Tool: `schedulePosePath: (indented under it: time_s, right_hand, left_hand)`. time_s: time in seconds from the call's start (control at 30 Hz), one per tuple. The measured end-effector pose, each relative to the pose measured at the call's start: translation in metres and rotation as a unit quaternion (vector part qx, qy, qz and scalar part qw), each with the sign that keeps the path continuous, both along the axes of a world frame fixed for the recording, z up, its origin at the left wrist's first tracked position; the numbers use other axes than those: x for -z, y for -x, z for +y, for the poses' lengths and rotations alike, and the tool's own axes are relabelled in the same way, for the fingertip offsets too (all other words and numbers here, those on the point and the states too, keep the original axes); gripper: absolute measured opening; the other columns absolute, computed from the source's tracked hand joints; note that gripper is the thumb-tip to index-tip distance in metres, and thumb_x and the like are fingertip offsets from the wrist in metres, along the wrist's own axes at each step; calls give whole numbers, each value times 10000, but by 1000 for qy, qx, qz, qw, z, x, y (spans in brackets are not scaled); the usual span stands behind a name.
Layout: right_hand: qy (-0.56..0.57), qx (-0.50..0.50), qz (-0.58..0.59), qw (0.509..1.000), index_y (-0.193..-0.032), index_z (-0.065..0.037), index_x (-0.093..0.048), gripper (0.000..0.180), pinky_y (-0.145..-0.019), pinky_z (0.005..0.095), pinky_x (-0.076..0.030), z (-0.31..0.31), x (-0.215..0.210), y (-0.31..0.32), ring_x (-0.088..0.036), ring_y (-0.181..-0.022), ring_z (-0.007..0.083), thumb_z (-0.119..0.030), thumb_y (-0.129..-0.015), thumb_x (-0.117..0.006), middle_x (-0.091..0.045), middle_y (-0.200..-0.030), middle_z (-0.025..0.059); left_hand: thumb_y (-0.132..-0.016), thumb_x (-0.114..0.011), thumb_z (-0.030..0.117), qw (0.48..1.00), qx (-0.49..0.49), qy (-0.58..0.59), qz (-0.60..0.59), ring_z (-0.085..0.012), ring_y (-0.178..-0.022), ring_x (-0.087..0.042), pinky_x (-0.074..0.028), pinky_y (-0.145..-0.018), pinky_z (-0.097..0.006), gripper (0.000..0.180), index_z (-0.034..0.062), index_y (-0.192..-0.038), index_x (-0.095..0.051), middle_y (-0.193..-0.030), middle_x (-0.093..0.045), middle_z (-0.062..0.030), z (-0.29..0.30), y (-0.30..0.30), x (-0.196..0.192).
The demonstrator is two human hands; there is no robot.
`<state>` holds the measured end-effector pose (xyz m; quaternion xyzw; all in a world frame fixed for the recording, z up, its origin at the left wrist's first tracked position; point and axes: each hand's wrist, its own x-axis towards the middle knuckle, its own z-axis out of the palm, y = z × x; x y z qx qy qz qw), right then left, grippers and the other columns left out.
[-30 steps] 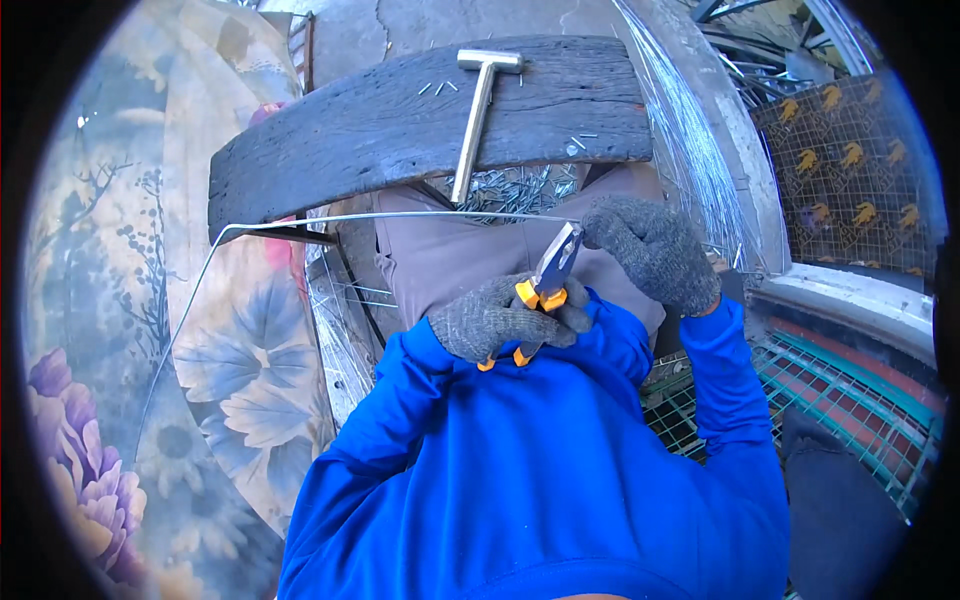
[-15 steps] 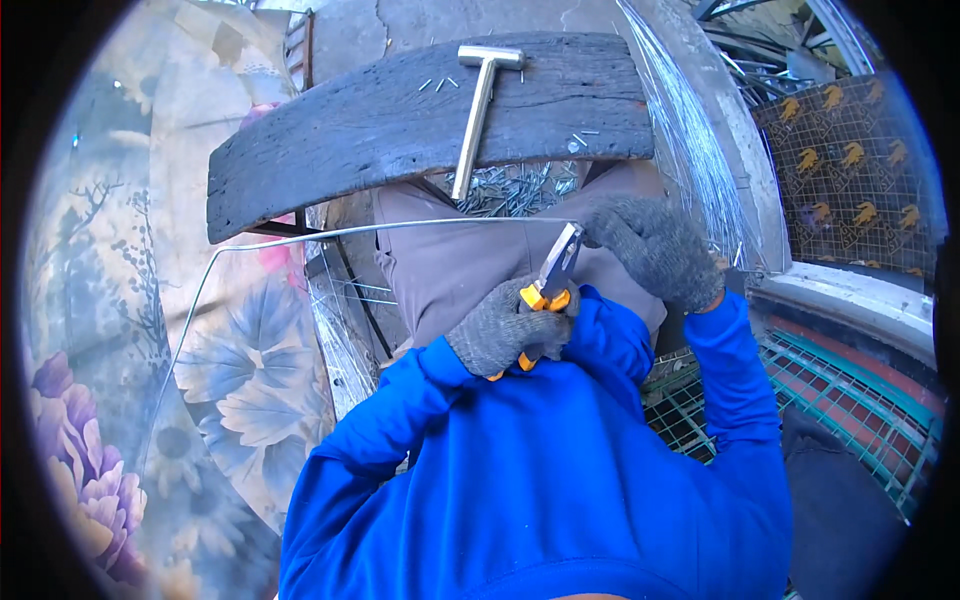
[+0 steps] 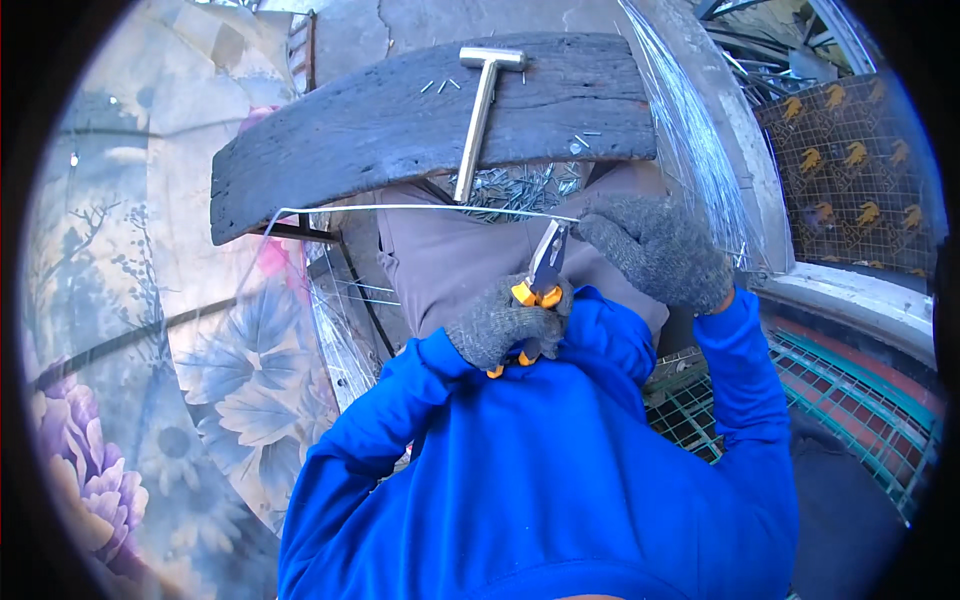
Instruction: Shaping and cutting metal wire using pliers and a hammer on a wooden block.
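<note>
My left hand (image 3: pixel 512 322), in a grey knit glove, is wrapped round the yellow-orange handles of a pair of pliers (image 3: pixel 546 262) just in front of my blue shirt. The plier jaws point up and lie close to a long thin metal wire (image 3: pixel 420 207); whether they touch it I cannot tell. My right hand (image 3: pixel 660 250), gloved alike, is closed on the wire's right end, its fingertips at the wire. From there the wire runs left above my lap, bends sharply near the bench's left end and drops down, fading against the floral sheet.
Across from me lies a dark, worn wooden bench (image 3: pixel 400 120) with a metal hammer (image 3: pixel 480 110) and several short cut pieces. Many more cut pieces (image 3: pixel 515 190) are heaped below its edge. A bundle of long wires (image 3: pixel 690 130) is at right, green wire mesh (image 3: pixel 850 410) lower right.
The wire has been drawn to the right, so its bend is now nearer the bench. The pliers have shifted slightly left. My right hand keeps hold of the end.
</note>
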<state>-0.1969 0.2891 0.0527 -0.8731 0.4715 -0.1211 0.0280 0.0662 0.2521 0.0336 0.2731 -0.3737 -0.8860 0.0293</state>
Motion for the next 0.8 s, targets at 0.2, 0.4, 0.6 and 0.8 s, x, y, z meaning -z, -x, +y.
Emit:
schedulePosePath:
  time_s: [0.2,0.4,0.6,0.8]
  right_hand:
    - [-89,18,-179,980,-1239,-108,-691,422,-873,395,-585,-2,8,-6,-684,-1089,285,-114,-820,-640,-672,-1256,115]
    - [-171,64,-262,948,-1288,-102,-658,462,-916,395,-573,-5,20,-3,-661,-1149,286,-103,-827,-626,-648,-1301,123]
    - [-111,55,-120,985,-1279,-70,-650,368,-920,404,-554,1,-7,-4,-663,-1118,307,-132,-920,-593,-659,-1265,149]
    - [-64,83,-60,993,-1256,-73,-668,343,-874,415,-557,8,-10,2,-676,-1065,315,-141,-926,-601,-683,-1211,143]
  left_hand:
    - [-810,-747,125,959,22,-187,211,-252,-730,-678,-560,-687,-371,333,-19,-1058,-578,-836,-672,-154,4,-3,18]
    - [-826,-713,104,981,29,-135,137,-209,-721,-663,-541,-678,-333,298,-7,-1060,-566,-836,-660,-124,-4,-2,6]
    - [-864,-651,103,967,-44,240,-66,-142,-776,-615,-520,-707,-303,219,54,-1066,-582,-854,-612,-57,1,-1,15]
    - [-871,-667,56,992,15,41,-116,-165,-948,-622,-508,-901,-307,425,33,-1282,-565,-1052,-664,-56,-18,-18,13]
